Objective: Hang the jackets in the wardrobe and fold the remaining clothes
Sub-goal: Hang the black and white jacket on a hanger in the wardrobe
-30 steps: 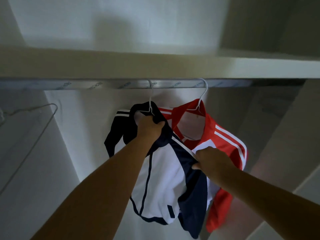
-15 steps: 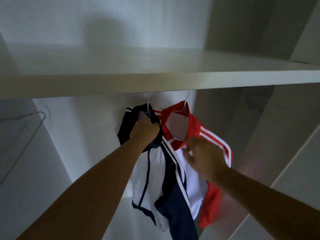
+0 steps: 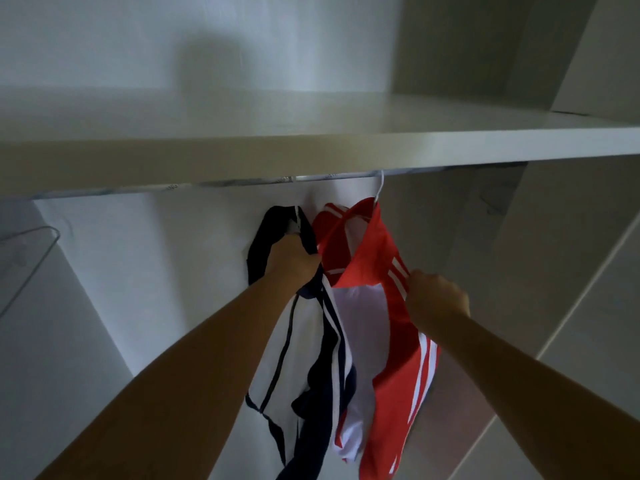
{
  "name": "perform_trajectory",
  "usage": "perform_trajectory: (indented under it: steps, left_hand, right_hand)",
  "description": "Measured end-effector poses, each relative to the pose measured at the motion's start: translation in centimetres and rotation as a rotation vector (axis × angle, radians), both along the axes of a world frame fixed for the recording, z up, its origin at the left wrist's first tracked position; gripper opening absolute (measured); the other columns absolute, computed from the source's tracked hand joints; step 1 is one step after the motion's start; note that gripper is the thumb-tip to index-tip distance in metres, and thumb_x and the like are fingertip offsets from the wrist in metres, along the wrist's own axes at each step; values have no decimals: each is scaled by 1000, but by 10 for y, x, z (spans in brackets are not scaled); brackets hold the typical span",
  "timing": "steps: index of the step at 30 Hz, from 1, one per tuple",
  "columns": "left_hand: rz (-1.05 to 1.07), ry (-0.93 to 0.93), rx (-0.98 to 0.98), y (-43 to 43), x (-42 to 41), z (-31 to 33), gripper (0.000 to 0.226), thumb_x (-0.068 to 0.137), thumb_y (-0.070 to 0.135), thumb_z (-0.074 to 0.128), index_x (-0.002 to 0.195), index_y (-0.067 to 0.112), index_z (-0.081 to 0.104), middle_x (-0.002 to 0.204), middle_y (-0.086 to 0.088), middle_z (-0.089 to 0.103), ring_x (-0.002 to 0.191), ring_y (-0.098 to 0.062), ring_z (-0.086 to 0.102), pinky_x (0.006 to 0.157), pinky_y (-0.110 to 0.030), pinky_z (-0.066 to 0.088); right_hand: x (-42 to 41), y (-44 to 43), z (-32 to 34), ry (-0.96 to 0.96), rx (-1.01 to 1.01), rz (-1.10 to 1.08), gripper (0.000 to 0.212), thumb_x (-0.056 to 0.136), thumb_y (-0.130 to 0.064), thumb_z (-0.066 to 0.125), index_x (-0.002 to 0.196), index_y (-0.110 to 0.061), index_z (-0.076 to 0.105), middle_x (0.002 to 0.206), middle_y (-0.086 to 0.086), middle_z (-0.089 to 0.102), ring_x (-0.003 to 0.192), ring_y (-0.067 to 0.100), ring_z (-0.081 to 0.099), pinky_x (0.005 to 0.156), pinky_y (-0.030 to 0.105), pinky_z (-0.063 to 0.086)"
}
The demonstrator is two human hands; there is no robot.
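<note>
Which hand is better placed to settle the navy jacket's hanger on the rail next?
Probably the left hand: it grips the navy jacket at its collar, just under the rail. The right hand holds the red jacket lower down.

Navy-and-white jacket (image 3: 308,362): I read it as thin, smooth cloth with a slight sheen, hanging limp. Red jacket (image 3: 391,386): same kind of cloth, with white stripes lying flat on it. Shelf (image 3: 346,150): smooth board, white, satin-matt finish. Rail (image 3: 332,175) under its edge: bright glossy metal. Hanger hook (image 3: 381,185) on the red one: white and smooth; I can't tell coated wire from plastic. Wire hanger (image 3: 55,230) at left: thin dull grey wire. Wardrobe wall (image 3: 173,271): smooth, matt white.
</note>
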State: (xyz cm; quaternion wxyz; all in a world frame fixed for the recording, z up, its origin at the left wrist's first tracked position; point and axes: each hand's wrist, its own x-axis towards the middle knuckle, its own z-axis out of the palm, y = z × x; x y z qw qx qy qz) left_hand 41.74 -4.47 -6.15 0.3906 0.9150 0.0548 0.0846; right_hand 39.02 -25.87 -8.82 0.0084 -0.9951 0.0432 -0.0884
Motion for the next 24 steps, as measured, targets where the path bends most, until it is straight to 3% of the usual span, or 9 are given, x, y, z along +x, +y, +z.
perform_trajectory:
  steps: [2, 5, 9, 11, 14, 16, 18, 21, 24]
  left_hand:
    - [3, 22, -12, -7, 4, 1, 15, 90, 19, 61, 90, 4, 59, 83, -8, 59, 79, -21, 58, 60, -24, 43]
    - [7, 57, -16, -15, 6, 2, 30, 90, 18, 61, 66, 14, 44, 67, 0, 47, 59, -11, 46, 50, -17, 38]
    - [12, 52, -15, -13, 1, 4, 21, 90, 22, 61, 79, 7, 52, 72, -1, 50, 73, -17, 51, 61, -24, 40]
    - [-4, 61, -21, -8, -7, 6, 24, 91, 22, 61, 75, 8, 50, 71, -1, 49, 77, -19, 52, 57, -22, 39]
    - [-49, 67, -57, -3, -20, 12, 24, 91, 22, 61, 103, 2, 58, 90, -7, 60, 95, -29, 58, 70, -25, 40]
    - [-86, 88, -73, -1, -29, 15, 53, 88, 22, 64, 133, 2, 44, 122, -14, 58, 114, -32, 54, 84, -29, 41]
    - [-117, 107, -86, 4, -44, 14, 80, 86, 21, 66, 149, 7, 19, 139, -13, 45, 124, -32, 48, 89, -30, 42]
    - [-167, 67, -40, 13, -83, 8, 97, 82, 25, 70, 153, 13, 5, 151, -13, 28, 135, -32, 34, 104, -37, 39]
    - [-302, 8, -127, 13, -143, -3, 79, 85, 18, 69, 149, 12, 22, 149, -7, 33, 136, -23, 34, 110, -32, 32]
  right_hand:
    - [0, -7, 4, 2, -15, -5, 28, 95, -15, 38, 117, -15, 55, 116, 10, 64, 108, 33, 62, 84, 38, 50]
    - [-1, -9, 8, 35, -35, 3, 28, 96, -16, 37, 118, -16, 55, 116, 8, 64, 108, 31, 62, 83, 36, 49]
    - [-10, -3, 15, 97, -36, -2, 26, 97, -16, 39, 118, -16, 55, 117, 8, 63, 109, 30, 62, 86, 36, 48]
    - [-15, 1, 21, 116, -39, -18, 26, 97, -17, 41, 119, -17, 54, 121, 9, 62, 111, 30, 61, 88, 38, 48]
    - [-29, 4, 27, 137, -20, -61, 31, 95, -14, 42, 123, -23, 53, 127, 8, 59, 116, 32, 58, 92, 39, 47]
    - [-46, 4, 30, 114, 53, -94, 33, 96, -15, 40, 123, -29, 52, 125, 7, 60, 113, 32, 60, 92, 40, 48]
    - [-68, 6, 31, 75, 154, -124, 32, 98, -20, 38, 123, -33, 52, 121, 6, 62, 109, 32, 61, 88, 39, 50]
    - [-112, 7, 23, 24, 335, -100, 29, 101, -27, 33, 118, -30, 57, 110, 6, 67, 97, 29, 64, 76, 32, 49]
    - [-169, 5, 10, -24, 601, -85, 29, 101, -31, 36, 113, -26, 62, 100, 3, 70, 86, 26, 66, 78, 37, 53]
